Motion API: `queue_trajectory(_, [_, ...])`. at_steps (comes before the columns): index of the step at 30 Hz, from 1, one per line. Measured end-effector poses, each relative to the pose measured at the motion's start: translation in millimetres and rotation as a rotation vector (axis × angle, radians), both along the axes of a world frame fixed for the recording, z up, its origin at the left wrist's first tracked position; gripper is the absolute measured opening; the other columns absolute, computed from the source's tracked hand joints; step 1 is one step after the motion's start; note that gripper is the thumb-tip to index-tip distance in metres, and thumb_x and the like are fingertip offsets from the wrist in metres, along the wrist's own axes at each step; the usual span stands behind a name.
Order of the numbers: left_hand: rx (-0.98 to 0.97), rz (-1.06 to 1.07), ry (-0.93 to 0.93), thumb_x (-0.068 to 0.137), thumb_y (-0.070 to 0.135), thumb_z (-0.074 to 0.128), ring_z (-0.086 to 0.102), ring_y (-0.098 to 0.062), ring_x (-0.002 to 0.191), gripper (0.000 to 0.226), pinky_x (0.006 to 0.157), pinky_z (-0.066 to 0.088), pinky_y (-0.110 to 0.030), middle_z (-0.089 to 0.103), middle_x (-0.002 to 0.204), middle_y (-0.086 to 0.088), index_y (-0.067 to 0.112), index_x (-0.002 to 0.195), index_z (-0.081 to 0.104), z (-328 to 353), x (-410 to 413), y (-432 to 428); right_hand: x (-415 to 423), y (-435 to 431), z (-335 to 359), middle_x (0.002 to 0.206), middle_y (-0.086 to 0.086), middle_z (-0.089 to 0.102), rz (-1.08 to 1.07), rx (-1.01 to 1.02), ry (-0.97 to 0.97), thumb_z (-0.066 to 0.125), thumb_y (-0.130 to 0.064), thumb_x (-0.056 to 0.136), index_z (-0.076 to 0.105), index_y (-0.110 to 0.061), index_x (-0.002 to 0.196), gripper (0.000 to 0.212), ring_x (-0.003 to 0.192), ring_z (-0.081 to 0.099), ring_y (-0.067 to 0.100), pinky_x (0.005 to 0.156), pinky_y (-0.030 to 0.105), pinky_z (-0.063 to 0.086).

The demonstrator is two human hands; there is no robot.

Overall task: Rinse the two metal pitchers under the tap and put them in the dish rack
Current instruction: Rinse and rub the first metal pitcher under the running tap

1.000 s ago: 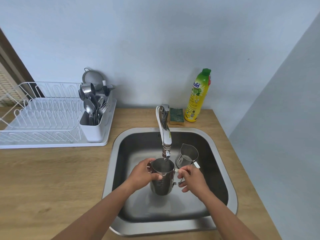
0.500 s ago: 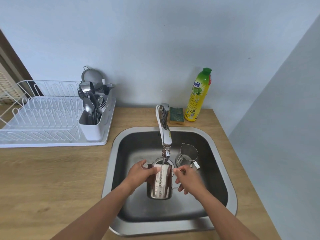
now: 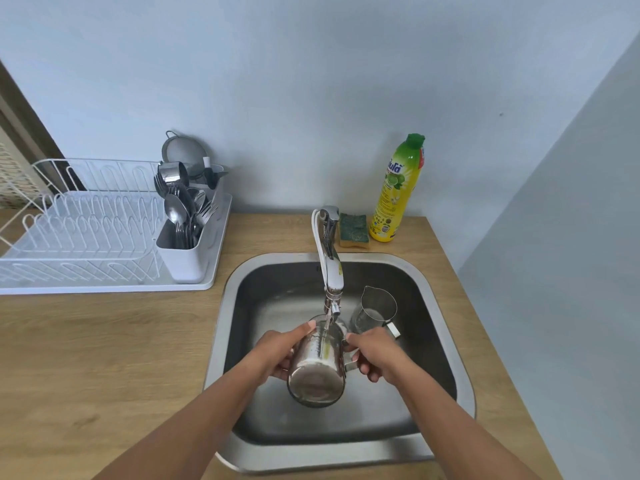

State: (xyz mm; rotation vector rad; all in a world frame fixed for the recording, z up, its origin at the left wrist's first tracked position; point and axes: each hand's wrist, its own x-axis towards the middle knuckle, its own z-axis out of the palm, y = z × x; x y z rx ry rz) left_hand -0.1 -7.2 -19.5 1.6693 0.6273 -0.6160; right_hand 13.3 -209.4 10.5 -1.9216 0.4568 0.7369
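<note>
Item 1, larger metal pitcher [image 3: 317, 368]: I see it held over the sink [image 3: 446, 344], tipped so its base faces the camera and its mouth points away, under the tap [image 3: 330, 268]. A thin stream of water runs from the spout onto its upper side.

Item 2, left hand [image 3: 277, 351]: wrapped on the pitcher's left side, fingers curled close together round the body, thumb lying along the upper wall.

Item 3, right hand [image 3: 374, 351]: closed on the handle at the pitcher's right side, thumb on top, fingers curled underneath.

Item 4, smaller metal pitcher [image 3: 375, 311]: standing upright on the sink floor, just right of the tap and behind my right hand, apart from the held one.

Item 5, dish rack [image 3: 79, 233]: white, on the wooden counter [image 3: 104, 358] well left of the sink. Its cutlery holder [image 3: 183, 251] carries spoons and forks; I see no pitcher in it.

Item 6, sponge [image 3: 353, 230] and yellow dish soap bottle [image 3: 398, 192]: side by side on the counter behind the sink, against the wall.
</note>
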Motion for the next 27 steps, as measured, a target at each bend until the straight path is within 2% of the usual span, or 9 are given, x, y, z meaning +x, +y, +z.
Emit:
queue_trajectory(3, [0.024, -0.036, 0.037, 0.074, 0.070, 0.067, 0.068, -0.023, 0.063, 0.068, 0.053, 0.059, -0.031, 0.070, 0.074, -0.011, 0.006, 0.096, 0.073, 2.2, 1.3, 0.7, 4.7, 1.0, -2.9, 0.040, 0.002, 0.044, -0.024, 0.000, 0.088, 0.055, -0.017, 0.092, 0.062, -0.003, 0.077, 0.021, 0.027, 0.035, 0.011, 0.035, 0.014, 0.023])
queue_trajectory(6, [0.032, -0.080, 0.073, 0.073, 0.076, 0.062, 0.070, -0.026, 0.074, 0.071, 0.064, 0.062, -0.035, 0.073, 0.079, -0.012, 0.009, 0.095, 0.072, 2.4, 1.7, 3.0, 6.9, 2.5, -7.3, 0.047, 0.002, 0.056, -0.058, 0.040, 0.170, 0.055, -0.018, 0.093, 0.058, -0.009, 0.076, 0.020, 0.029, 0.035, 0.008, 0.034, 0.012, 0.022])
queue_trajectory(13, [0.055, -0.129, 0.105, 0.073, 0.077, 0.060, 0.072, -0.028, 0.078, 0.077, 0.063, 0.062, -0.035, 0.076, 0.088, -0.016, 0.007, 0.101, 0.074, -3.2, -3.2, 10.9, -0.2, 6.8, -17.5, 0.059, 0.004, 0.062, -0.078, 0.081, 0.247, 0.054, -0.020, 0.094, 0.057, -0.012, 0.076, 0.020, 0.029, 0.038, 0.006, 0.031, 0.011, 0.022])
queue_trajectory(17, [0.071, -0.110, 0.078, 0.071, 0.074, 0.066, 0.072, -0.026, 0.073, 0.073, 0.057, 0.058, -0.031, 0.077, 0.093, -0.017, 0.008, 0.102, 0.073, -2.8, -3.1, 14.5, -5.7, 13.6, -16.8, 0.049, 0.001, 0.053, -0.070, 0.083, 0.241, 0.051, -0.025, 0.094, 0.055, -0.013, 0.069, 0.027, 0.029, 0.040, 0.009, 0.034, 0.012, 0.021])
queue_trajectory(20, [0.072, -0.105, 0.043, 0.081, 0.064, 0.064, 0.069, -0.023, 0.078, 0.055, 0.060, 0.054, -0.027, 0.073, 0.097, -0.010, 0.014, 0.105, 0.070, -0.1, -5.5, 18.7, -10.2, 21.0, -13.4, 0.054, 0.005, 0.058, -0.058, 0.102, 0.226, 0.043, -0.034, 0.098, 0.053, -0.013, 0.077, 0.031, 0.030, 0.048, 0.014, 0.038, 0.012, 0.026])
queue_trajectory(23, [0.026, -0.070, -0.024, 0.089, 0.052, 0.062, 0.068, -0.025, 0.088, 0.037, 0.077, 0.053, -0.033, 0.073, 0.098, -0.008, 0.018, 0.102, 0.070, -2.5, -11.9, 26.0, -17.0, 32.5, -8.4, 0.066, 0.011, 0.064, 0.001, 0.144, 0.196, 0.036, -0.035, 0.101, 0.052, -0.011, 0.088, 0.032, 0.039, 0.058, 0.019, 0.039, 0.017, 0.035])
queue_trajectory(27, [-0.004, 0.088, -0.081, 0.092, 0.043, 0.059, 0.065, -0.022, 0.091, 0.036, 0.081, 0.049, -0.035, 0.070, 0.105, -0.012, 0.016, 0.115, 0.061, -13.2, -22.2, 33.7, -27.6, 54.2, -3.4, 0.067, 0.012, 0.065, 0.079, 0.188, 0.126, 0.032, -0.033, 0.102, 0.050, -0.010, 0.102, 0.029, 0.044, 0.058, 0.021, 0.040, 0.022, 0.041])
